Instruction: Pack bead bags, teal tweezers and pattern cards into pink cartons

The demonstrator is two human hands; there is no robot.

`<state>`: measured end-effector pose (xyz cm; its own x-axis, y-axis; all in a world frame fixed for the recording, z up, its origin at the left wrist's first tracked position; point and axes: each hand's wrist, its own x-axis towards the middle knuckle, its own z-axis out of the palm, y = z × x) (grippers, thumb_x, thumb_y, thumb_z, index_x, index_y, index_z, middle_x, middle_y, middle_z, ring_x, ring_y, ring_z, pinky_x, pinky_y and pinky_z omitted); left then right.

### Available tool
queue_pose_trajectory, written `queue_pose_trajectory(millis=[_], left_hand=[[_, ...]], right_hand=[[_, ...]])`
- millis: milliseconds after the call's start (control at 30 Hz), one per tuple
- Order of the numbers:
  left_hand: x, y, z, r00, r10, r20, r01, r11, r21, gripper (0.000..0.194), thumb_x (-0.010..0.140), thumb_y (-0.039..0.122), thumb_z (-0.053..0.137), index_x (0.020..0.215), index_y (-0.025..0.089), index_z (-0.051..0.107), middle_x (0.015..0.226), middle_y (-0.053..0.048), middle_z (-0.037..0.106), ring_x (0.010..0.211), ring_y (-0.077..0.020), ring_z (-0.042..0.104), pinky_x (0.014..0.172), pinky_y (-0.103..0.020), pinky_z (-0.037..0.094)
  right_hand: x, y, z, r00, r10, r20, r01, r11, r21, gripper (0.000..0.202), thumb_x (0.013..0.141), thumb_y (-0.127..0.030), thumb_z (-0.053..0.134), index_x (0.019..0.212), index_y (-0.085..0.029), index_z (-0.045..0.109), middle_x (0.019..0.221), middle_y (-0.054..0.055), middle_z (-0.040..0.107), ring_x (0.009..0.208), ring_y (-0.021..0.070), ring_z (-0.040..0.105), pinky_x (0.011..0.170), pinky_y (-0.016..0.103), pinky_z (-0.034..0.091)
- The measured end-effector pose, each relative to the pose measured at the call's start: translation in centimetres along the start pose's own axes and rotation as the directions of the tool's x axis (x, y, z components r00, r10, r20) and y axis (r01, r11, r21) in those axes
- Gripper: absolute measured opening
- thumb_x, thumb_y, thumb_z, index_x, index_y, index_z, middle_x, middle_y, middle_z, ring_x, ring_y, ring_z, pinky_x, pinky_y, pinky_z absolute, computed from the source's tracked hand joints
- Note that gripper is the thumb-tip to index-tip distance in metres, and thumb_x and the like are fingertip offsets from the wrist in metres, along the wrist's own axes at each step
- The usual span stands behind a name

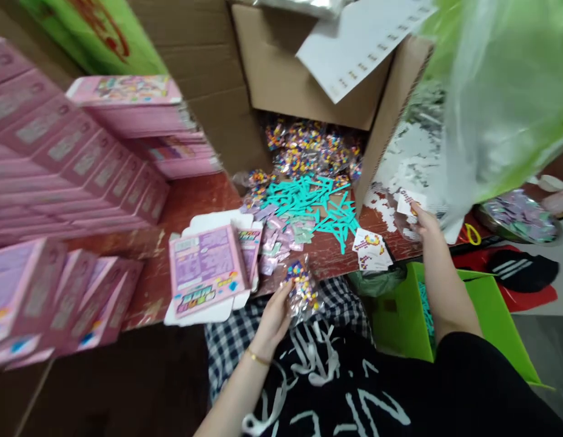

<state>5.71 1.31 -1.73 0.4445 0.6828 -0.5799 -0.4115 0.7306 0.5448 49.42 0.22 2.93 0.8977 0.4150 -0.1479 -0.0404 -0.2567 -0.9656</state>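
My left hand (276,312) is closed on the edge of a clear bag of colourful beads (303,288), held just off the table's front edge above my lap. On the right, my right hand (426,223) pinches a small white printed card (406,202) beside a heap of white paper pieces (415,152). More printed cards (371,249) lie between the hands at the table edge. Ahead of my left hand are small lilac and green packets (286,233) and a pile of turquoise plastic sticks (309,200).
A cardboard box (304,67) on its side holds many bead bags (309,149). Flattened pink boxes (206,267) lie left of my left hand; stacked pink boxes (72,158) fill the left. A green bin (482,315) stands below right. Clear plastic (486,103) hangs at upper right.
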Motion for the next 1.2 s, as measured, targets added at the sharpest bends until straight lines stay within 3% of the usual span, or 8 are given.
queue_pose_trajectory(millis=[133, 333, 500, 667, 867, 1000, 1067, 1200], left_hand=[[0.1, -1.2, -0.1, 0.99, 0.106, 0.092, -0.1, 0.993, -0.062, 0.052, 0.068, 0.045, 0.081, 0.107, 0.013, 0.066, 0.104, -0.011, 0.075, 0.099, -0.026, 0.071, 0.094, -0.039, 0.054], [-1.1, -1.6, 0.2, 0.958, 0.285, 0.014, -0.285, 0.957, 0.049, 0.054, 0.055, 0.031, 0.09, 0.1, 0.013, 0.067, 0.099, -0.011, 0.076, 0.095, -0.0256, 0.071, 0.09, -0.036, 0.054], [-1.9, -0.2, -0.3, 0.951, 0.295, -0.09, -0.29, 0.955, 0.063, 0.052, 0.057, 0.03, 0.089, 0.1, 0.012, 0.066, 0.096, -0.012, 0.076, 0.084, -0.0239, 0.073, 0.08, -0.036, 0.058], [-1.5, 0.1, -0.7, 0.953, 0.266, -0.145, -0.26, 0.964, 0.06, 0.051, 0.056, 0.027, 0.087, 0.099, 0.012, 0.064, 0.094, -0.011, 0.076, 0.082, -0.0247, 0.073, 0.078, -0.036, 0.059], [-0.4, 0.2, -1.8, 0.979, 0.159, -0.124, -0.148, 0.985, 0.089, 0.044, 0.065, 0.03, 0.083, 0.101, 0.012, 0.063, 0.098, -0.014, 0.075, 0.074, -0.021, 0.073, 0.051, -0.022, 0.055], [0.2, 0.0, -2.3, 0.977, 0.164, -0.133, -0.153, 0.984, 0.089, 0.043, 0.067, 0.032, 0.082, 0.102, 0.014, 0.064, 0.103, -0.013, 0.074, 0.075, -0.0192, 0.072, 0.049, -0.019, 0.053], [0.4, -0.1, -2.0, 0.975, 0.176, -0.137, -0.164, 0.982, 0.089, 0.047, 0.066, 0.032, 0.083, 0.106, 0.015, 0.063, 0.105, -0.012, 0.074, 0.078, -0.019, 0.072, 0.052, -0.019, 0.054], [0.6, -0.4, -0.7, 0.963, 0.246, -0.11, -0.24, 0.969, 0.065, 0.051, 0.068, 0.038, 0.081, 0.111, 0.017, 0.062, 0.107, -0.01, 0.072, 0.084, -0.0184, 0.071, 0.057, -0.02, 0.054]], right_hand=[[-12.6, 4.5, 4.1, 0.972, -0.048, 0.231, 0.01, 0.987, 0.163, 0.043, 0.066, -0.049, 0.08, 0.087, -0.014, 0.066, 0.073, 0.003, 0.07, 0.066, 0.0152, 0.065, 0.059, 0.027, 0.054], [-29.8, 9.1, 11.6, 0.698, -0.337, 0.632, 0.433, 0.901, 0.003, 0.033, 0.09, -0.048, 0.052, 0.095, -0.02, 0.067, 0.096, 0.009, 0.068, 0.092, 0.0235, 0.064, 0.084, 0.039, 0.053], [-23.6, 6.2, 13.7, 0.654, -0.494, 0.573, 0.702, 0.679, -0.215, 0.031, 0.099, -0.031, 0.033, 0.117, -0.016, 0.053, 0.111, 0.013, 0.061, 0.103, 0.0228, 0.059, 0.091, 0.037, 0.048], [-15.0, 4.0, 16.9, 0.487, -0.309, 0.817, 0.873, 0.157, -0.461, 0.032, 0.084, 0.0, 0.041, 0.108, -0.009, 0.06, 0.108, 0.021, 0.063, 0.109, 0.0307, 0.055, 0.092, 0.04, 0.044], [-12.5, 2.0, 19.2, 0.366, -0.254, 0.895, 0.929, 0.151, -0.337, 0.03, 0.076, -0.003, 0.054, 0.103, -0.011, 0.065, 0.102, 0.015, 0.066, 0.091, 0.0257, 0.063, 0.081, 0.033, 0.049], [-13.5, 0.6, 16.7, 0.341, -0.566, 0.75, 0.922, 0.359, -0.148, 0.024, 0.087, -0.016, 0.049, 0.105, -0.015, 0.065, 0.103, 0.012, 0.064, 0.086, 0.0209, 0.064, 0.077, 0.033, 0.054], [-16.0, 1.2, 14.9, 0.246, -0.712, 0.658, 0.931, 0.361, 0.042, 0.026, 0.091, -0.019, 0.047, 0.11, -0.019, 0.065, 0.108, 0.011, 0.064, 0.094, 0.0218, 0.064, 0.081, 0.036, 0.056], [-22.2, 4.1, 12.5, -0.112, -0.662, 0.741, 0.933, 0.186, 0.307, 0.036, 0.094, -0.018, 0.047, 0.126, -0.027, 0.06, 0.116, 0.008, 0.066, 0.111, 0.0225, 0.061, 0.095, 0.038, 0.054]])
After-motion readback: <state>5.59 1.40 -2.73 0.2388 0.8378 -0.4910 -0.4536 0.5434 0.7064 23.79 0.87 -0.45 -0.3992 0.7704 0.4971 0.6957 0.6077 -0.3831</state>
